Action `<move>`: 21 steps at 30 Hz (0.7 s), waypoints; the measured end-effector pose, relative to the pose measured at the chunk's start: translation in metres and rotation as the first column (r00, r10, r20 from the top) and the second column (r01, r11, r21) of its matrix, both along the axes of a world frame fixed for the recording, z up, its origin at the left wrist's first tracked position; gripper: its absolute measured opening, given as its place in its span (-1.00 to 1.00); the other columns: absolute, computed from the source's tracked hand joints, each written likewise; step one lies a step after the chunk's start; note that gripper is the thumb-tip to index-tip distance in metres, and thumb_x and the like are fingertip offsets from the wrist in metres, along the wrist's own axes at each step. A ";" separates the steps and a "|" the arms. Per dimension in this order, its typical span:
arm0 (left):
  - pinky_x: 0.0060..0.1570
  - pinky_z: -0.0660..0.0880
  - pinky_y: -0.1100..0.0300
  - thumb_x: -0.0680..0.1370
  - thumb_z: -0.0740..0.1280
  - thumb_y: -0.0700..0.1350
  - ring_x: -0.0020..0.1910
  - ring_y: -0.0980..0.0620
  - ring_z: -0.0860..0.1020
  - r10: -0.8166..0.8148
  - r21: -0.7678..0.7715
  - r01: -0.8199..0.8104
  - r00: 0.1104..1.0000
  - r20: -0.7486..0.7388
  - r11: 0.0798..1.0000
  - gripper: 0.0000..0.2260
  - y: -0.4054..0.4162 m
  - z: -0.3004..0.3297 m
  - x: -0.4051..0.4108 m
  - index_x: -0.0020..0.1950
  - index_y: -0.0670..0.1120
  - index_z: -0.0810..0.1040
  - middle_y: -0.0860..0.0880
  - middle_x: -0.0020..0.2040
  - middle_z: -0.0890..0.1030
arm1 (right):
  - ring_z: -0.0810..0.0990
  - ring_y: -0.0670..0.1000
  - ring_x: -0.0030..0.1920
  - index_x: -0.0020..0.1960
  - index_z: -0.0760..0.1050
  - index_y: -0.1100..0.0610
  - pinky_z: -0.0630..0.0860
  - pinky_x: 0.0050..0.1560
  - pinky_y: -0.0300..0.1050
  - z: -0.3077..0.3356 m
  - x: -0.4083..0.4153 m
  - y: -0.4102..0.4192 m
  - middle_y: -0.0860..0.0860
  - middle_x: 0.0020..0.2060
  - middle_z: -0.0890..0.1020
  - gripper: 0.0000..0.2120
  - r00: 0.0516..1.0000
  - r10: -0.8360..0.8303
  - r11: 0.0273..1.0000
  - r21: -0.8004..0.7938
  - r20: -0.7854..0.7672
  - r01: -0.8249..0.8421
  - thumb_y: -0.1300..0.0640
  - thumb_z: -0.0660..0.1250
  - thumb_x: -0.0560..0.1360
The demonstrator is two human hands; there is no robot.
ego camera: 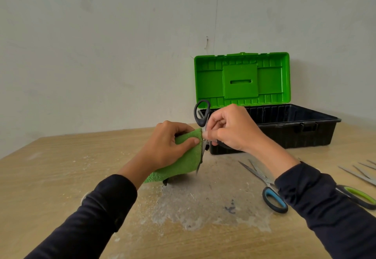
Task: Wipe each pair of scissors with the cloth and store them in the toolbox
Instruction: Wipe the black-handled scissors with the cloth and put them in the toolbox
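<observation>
Head view: three scissors (273,195), one toolbox (284,128)

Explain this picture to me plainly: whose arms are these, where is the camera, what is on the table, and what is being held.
There is no machine here. A person wears a camera on the head, looking down at their own arms. The left hand holds a green cloth against the blades of black-handled scissors, which the right hand grips. On the wooden table stands an open toolbox with a green lid. To the right lie blue-handled scissors and green-handled scissors, partly hidden by the sleeve.
</observation>
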State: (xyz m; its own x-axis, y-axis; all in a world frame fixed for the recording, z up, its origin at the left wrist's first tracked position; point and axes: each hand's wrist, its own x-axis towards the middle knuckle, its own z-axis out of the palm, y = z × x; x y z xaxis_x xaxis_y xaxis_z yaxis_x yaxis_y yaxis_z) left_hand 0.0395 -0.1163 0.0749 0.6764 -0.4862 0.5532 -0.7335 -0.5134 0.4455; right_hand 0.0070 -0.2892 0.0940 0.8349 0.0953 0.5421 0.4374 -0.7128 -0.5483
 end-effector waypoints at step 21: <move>-0.26 0.37 0.42 0.50 0.23 -0.10 -0.27 0.10 0.50 0.090 -0.009 -0.092 0.944 0.317 0.996 -0.81 0.025 -0.002 0.017 0.01 -0.12 0.57 0.05 -0.20 0.58 | 0.65 0.02 -0.32 -0.08 0.57 0.32 0.59 -0.40 -0.24 0.015 -0.007 -0.027 0.17 -0.26 0.63 -0.91 0.858 0.281 0.699 0.705 -0.431 0.125 0.39 0.28 0.48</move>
State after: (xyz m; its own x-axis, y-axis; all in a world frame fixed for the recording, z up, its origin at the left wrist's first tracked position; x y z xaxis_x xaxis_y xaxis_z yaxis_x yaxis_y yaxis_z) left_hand 0.0562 -0.0913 0.0725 0.5078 -0.4352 0.7435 -0.7865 -0.5862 0.1941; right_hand 0.0005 -0.3162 0.1087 0.9984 -0.0555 0.0134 0.0126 -0.0142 -0.9998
